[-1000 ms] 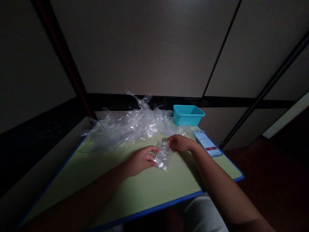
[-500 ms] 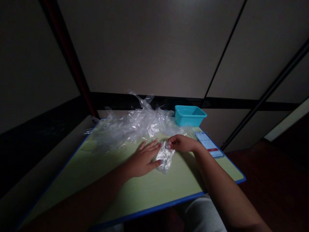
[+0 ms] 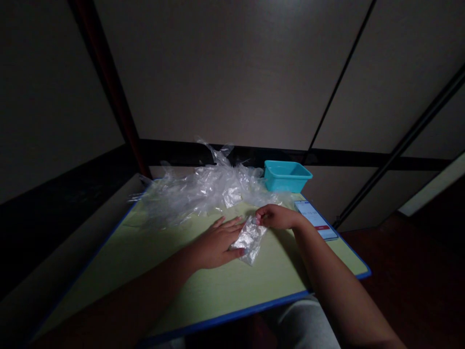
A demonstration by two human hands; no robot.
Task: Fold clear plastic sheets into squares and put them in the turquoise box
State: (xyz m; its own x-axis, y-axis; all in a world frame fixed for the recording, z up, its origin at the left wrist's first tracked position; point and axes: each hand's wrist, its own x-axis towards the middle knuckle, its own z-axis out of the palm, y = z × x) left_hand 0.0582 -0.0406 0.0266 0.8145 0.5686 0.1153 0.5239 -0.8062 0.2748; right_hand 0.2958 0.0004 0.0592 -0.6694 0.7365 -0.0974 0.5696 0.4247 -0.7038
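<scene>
A small folded piece of clear plastic film point(image 3: 250, 240) lies on the pale green table point(image 3: 203, 295) in front of me. My left hand point(image 3: 218, 242) rests flat with its fingers spread, the thumb and fingertips touching the left side of the film. At the film's upper right corner, my right hand point(image 3: 274, 216) is closed, pinching the edge between thumb and fingers. Behind both hands spreads a loose heap of crumpled clear plastic point(image 3: 214, 182); some pieces look like thin disposable gloves, though I cannot be sure.
At the back right stands a turquoise plastic basket point(image 3: 288, 186). A phone point(image 3: 317, 220) with a lit screen lies on the right side of the table, close to my right forearm. The table has a blue edge point(image 3: 232, 315), and a panelled wall point(image 3: 225, 87) rises behind it.
The right hand has shifted very slightly to the right, with the film's corner still pinched. The film looks a little more spread; the left hand has stayed nearly in place.
</scene>
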